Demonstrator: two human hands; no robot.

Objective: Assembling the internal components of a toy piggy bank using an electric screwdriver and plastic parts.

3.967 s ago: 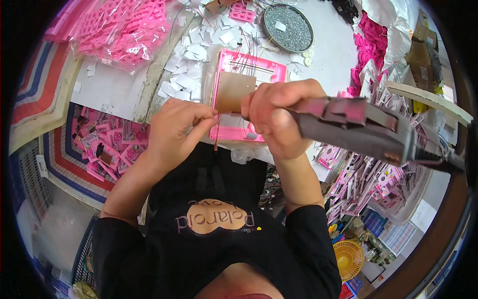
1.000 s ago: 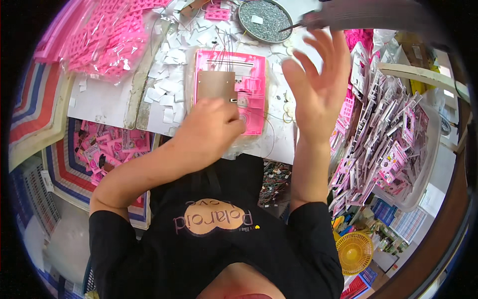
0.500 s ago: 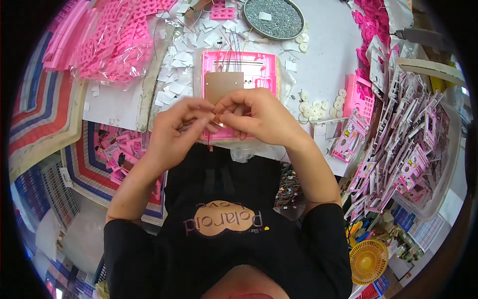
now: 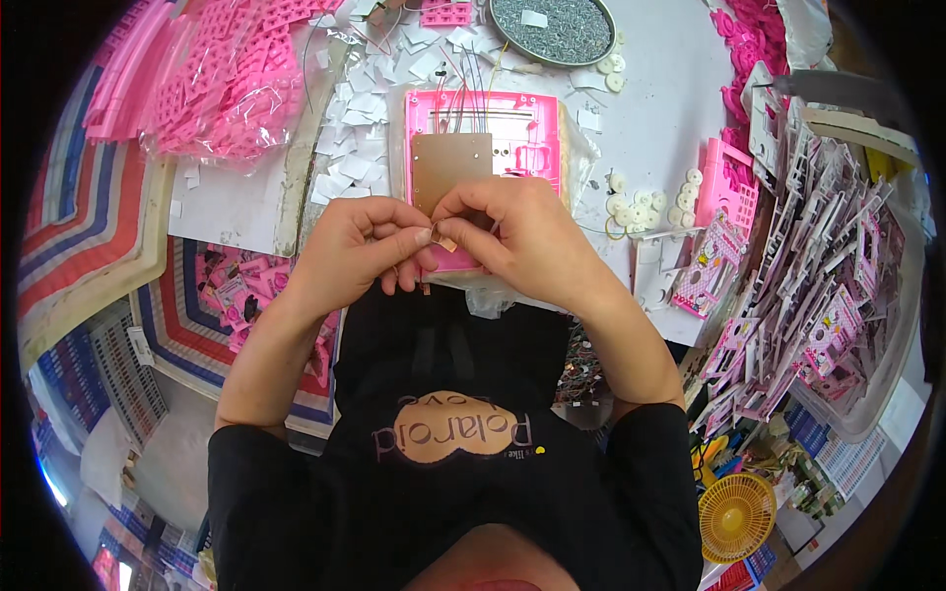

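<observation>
Over the front part of a pink plastic housing (image 4: 552, 148), my two hands meet fingertip to fingertip. My right hand (image 4: 522, 236) pinches a small copper-coloured metal piece (image 4: 447, 244) between thumb and forefinger. Close against it, my left hand (image 4: 360, 244) has thumb and forefinger pressed together; what lies between them is too small to make out. A brown flat board (image 4: 451, 163) rests in the housing just beyond my fingers. Thin coloured wires (image 4: 465, 98) run from behind the board toward the far side.
White paper slips (image 4: 360, 138) litter the table left of the housing. A round tray of small screws (image 4: 552, 30) stands beyond it. White plastic wheels (image 4: 636, 212) lie to the right, near a bin heaped with printed panels (image 4: 788, 286). Bagged pink parts (image 4: 232, 98) sit far left.
The view has shifted slightly, so the table appears higher and further right. Both hands keep pinching over the housing, and the copper-coloured piece shows more plainly below my right fingertips.
</observation>
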